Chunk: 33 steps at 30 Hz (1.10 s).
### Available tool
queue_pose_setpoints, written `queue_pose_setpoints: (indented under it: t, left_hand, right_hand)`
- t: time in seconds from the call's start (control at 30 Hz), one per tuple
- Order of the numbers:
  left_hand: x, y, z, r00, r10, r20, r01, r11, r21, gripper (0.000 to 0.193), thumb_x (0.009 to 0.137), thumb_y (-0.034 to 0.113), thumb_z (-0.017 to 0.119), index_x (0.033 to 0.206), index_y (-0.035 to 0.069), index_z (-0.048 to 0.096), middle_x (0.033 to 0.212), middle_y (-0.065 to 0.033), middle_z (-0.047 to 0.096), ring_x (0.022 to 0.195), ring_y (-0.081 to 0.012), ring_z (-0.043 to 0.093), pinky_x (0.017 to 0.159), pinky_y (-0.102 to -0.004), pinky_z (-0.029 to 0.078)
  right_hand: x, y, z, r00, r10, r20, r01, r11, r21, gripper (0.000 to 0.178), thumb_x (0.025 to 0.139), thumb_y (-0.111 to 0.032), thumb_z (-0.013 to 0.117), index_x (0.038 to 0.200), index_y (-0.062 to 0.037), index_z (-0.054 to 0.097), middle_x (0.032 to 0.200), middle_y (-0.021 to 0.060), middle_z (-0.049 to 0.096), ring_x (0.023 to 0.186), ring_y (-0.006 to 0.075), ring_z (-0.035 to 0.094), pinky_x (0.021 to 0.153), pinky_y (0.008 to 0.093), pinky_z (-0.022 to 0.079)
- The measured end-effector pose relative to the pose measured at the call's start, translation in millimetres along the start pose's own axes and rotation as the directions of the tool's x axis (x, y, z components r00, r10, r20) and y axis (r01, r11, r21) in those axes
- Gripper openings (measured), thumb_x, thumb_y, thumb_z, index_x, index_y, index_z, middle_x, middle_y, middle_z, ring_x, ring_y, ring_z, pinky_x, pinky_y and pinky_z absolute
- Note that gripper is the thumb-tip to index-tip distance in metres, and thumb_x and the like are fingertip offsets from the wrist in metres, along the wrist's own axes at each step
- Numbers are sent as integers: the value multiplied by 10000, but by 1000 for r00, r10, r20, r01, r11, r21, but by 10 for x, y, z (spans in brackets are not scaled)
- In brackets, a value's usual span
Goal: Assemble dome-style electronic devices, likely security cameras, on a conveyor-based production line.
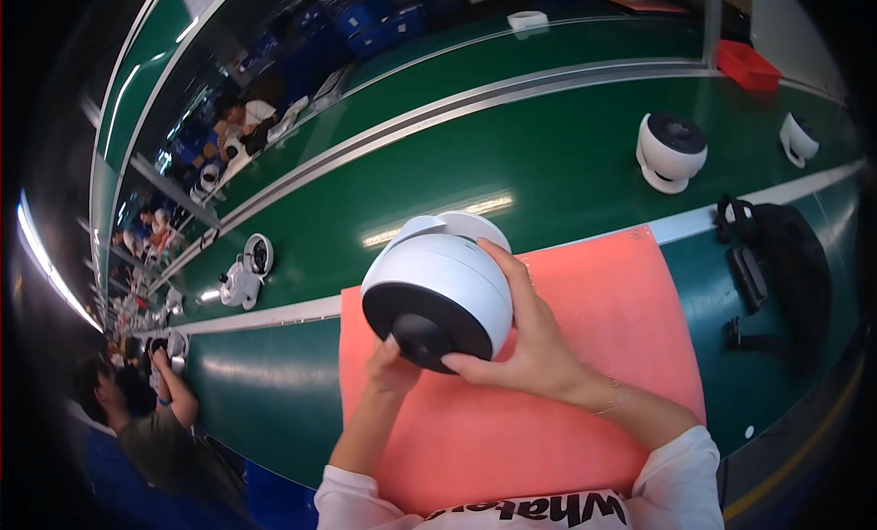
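Observation:
A white ball-shaped camera [448, 270] with a black front and a dark round lens is held between my two hands, above a pink mat [548, 429]. Its black front is tilted down toward me, and a white curved base shows on its far side. My right hand [521, 338] wraps its right side, thumb at the lower edge of the black front and fingers on the white shell. Under the left part is my left hand [393, 365], its thumb against the black front near the lens; its other fingers are mostly hidden.
Beyond the mat runs a green conveyor belt [548, 155] with a metal rail. White cameras [671, 151] stand on it at right, white parts [245, 272] at left. A black bag [790, 274] lies at right; a red bin [747, 66] stands far right. Co-workers [151, 411] sit at left.

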<state>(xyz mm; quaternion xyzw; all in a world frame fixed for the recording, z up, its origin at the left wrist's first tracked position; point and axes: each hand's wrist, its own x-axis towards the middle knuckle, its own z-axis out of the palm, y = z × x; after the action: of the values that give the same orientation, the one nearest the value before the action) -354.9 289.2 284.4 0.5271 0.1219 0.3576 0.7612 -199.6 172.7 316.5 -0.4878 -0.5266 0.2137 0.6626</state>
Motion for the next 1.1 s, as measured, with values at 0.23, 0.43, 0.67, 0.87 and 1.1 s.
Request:
queue_pose_setpoints:
  t: [0.23,0.43,0.67,0.87,1.1]
  left_hand:
    - [372,-519,629,952,90,-294,-119,989,-83,672,827,630,286,1315,168,300,1322,-80,361,1196,-274,381,971,-428,348]
    - [582,-412,736,934,-99,-344,68,993,-101,617,831,573,396,1276,147,366,1273,-82,417,1154,-266,429,952,-429,377]
    - [1175,-376,319,868,-415,-273,304,878,-369,669,787,377,596,1281,49,287,1282,-182,302,1216,-331,303,1005,-503,295]
    - [1443,-606,14,876,-386,-288,272,890,-366,709,766,369,639,1283,61,265,1274,-178,282,1208,-321,314,1014,-459,306]
    - [890,-918,263,924,-274,-265,279,960,-18,504,834,172,576,1227,54,284,1179,-140,409,1121,-263,449,943,-352,384]
  right_hand:
    - [1,256,-285,994,-78,-72,59,971,-233,962,592,-274,765,1335,-22,208,1198,239,449,1055,324,524,875,390,451]
    - [39,465,-348,989,70,-133,-78,995,-59,955,628,-344,754,1325,17,210,1234,253,412,1093,336,487,872,387,441]
    - [-181,964,-254,982,162,101,-110,913,-394,835,705,-231,681,1342,-20,182,1151,213,484,996,311,521,821,385,451]
    - [-248,1016,-164,956,24,293,160,792,-589,484,704,-140,607,1157,-45,465,1099,105,520,1015,272,487,832,376,437]
    - [-253,1054,-214,961,-79,265,223,789,-572,316,674,-117,598,972,-15,571,958,103,550,929,271,489,822,378,414]
